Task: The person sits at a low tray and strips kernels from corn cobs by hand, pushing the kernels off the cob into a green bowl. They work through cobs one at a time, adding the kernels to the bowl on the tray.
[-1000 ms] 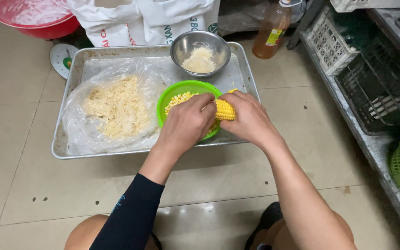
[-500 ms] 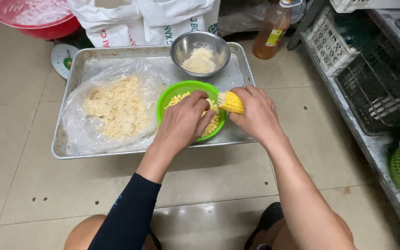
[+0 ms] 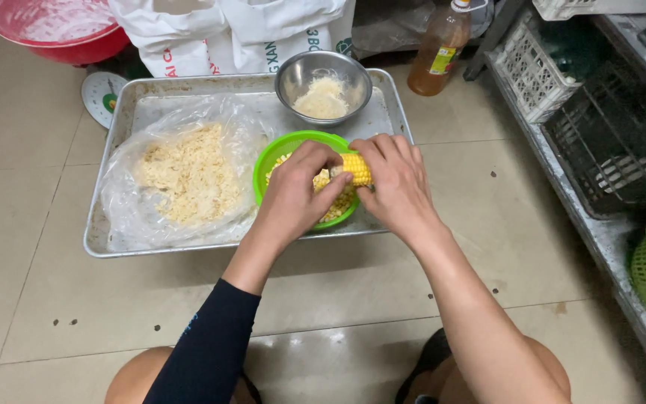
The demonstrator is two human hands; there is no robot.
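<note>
- Two bare hands met over the green bowl (image 3: 291,144), which sat on the metal tray (image 3: 390,112) beside its near rim.
- The right hand (image 3: 396,183) had its fingers closed round the corn cob (image 3: 356,167), held level above the bowl's right edge.
- The left hand (image 3: 299,193) curled against the cob's stripped end, thumb pressed on the kernels; a second earlier the cob had sat lower, over the bowl's near-right rim, so it had been lifted and turned, which suggested a fresh row was being worked loose.
- Loose kernels lay in the bowl under the hands.
- Left of the bowl lay a clear plastic bag (image 3: 143,217) of pale shreds; behind it stood a steel bowl (image 3: 297,75).
</note>
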